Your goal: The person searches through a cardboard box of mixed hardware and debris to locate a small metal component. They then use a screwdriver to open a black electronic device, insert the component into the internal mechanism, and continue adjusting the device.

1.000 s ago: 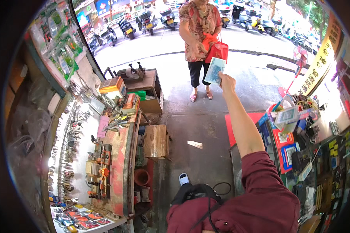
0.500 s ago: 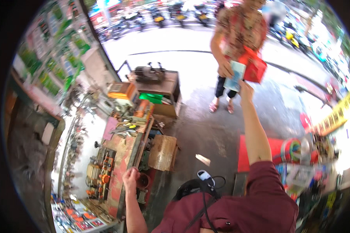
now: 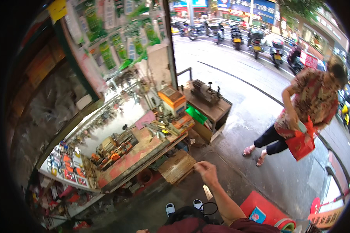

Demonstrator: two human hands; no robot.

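My right hand [image 3: 207, 173] reaches out over the floor, its fingers curled together and no object showing in them. It is nearest to a worn wooden block [image 3: 177, 167] beside the workbench, and in the picture its fingertips meet the block's right edge. Only a sliver of my left hand [image 3: 142, 231] shows at the lower edge; its fingers are hidden. To the right, a person [image 3: 313, 99] in a patterned shirt holds a pale blue banknote [image 3: 301, 127] over a red bag [image 3: 300, 145].
A workbench [image 3: 147, 149] with a key-cutting machine [image 3: 114, 149], pliers and an orange box [image 3: 172, 99] stands at left. Beyond it is a metal cabinet [image 3: 217, 106] bearing another machine. A red mat [image 3: 256, 204] lies at lower right. Motorbikes [image 3: 237, 37] line the street.
My right hand has let go of the banknote, which the person now holds at the red bag, and drawn back. My left hand has dropped to the lower edge. The view has swung left.
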